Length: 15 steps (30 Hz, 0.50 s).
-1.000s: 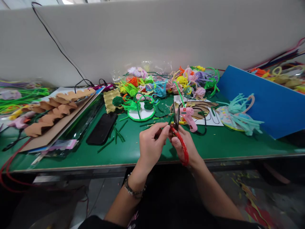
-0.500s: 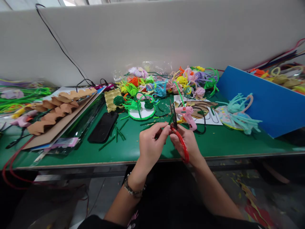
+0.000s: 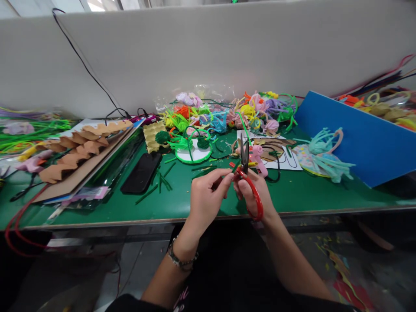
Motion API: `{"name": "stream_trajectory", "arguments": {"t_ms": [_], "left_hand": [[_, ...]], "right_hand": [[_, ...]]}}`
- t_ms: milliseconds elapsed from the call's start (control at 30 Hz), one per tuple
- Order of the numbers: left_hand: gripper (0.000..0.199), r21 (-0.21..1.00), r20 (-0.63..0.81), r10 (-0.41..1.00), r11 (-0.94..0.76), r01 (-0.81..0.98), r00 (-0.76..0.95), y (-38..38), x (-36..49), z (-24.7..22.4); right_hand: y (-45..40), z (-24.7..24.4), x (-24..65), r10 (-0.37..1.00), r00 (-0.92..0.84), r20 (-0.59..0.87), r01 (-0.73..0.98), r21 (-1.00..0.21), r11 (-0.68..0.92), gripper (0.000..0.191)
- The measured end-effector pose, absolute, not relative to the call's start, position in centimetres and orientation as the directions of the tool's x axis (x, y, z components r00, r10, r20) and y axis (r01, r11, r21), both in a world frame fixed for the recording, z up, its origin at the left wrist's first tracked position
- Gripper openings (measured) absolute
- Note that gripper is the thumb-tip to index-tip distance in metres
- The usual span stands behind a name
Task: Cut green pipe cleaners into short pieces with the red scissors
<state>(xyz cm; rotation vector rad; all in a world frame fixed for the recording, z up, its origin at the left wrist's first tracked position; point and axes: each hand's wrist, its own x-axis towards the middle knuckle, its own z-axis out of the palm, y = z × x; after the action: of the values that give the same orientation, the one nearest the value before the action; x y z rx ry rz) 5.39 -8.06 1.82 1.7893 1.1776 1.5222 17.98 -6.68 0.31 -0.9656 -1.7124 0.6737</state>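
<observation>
Red-handled scissors are in my right hand, fingers in the loops and blades pointing up and away from me. Beside them my left hand pinches a short dark green pipe cleaner between thumb and fingertips, close to the scissors' pivot. A pink glue gun rests just behind the right hand. Cut green pipe cleaner pieces lie left of my hands. Farther back sits a white disc edged in bright green, with green pipe cleaner shapes on it.
A black phone lies at the left, near stacked cardboard. Along the wall runs a heap of colourful pipe cleaner figures. A blue board leans at the right, behind a turquoise pipe cleaner piece.
The scissors have shifted slightly right and their blades now look closer together. My left hand stays nearly in place with the green pipe cleaner.
</observation>
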Motion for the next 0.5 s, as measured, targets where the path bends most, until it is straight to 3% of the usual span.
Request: {"name": "stream_trajectory", "arguments": {"t_ms": [333, 500], "left_hand": [[0.015, 0.785, 0.552, 0.834, -0.519, 0.339, -0.002, -8.13, 4.95, 2.28], [0.016, 0.619, 0.676, 0.736, -0.594, 0.513, 0.036, -8.08, 4.76, 2.04]], "right_hand": [[-7.05, 0.33, 18.16, 0.834, -0.259, 0.487, 0.300, -0.780, 0.548, 0.036], [-6.79, 0.35, 17.47, 0.905, -0.072, 0.418, 0.200, -0.883, 0.424, 0.033]]}}
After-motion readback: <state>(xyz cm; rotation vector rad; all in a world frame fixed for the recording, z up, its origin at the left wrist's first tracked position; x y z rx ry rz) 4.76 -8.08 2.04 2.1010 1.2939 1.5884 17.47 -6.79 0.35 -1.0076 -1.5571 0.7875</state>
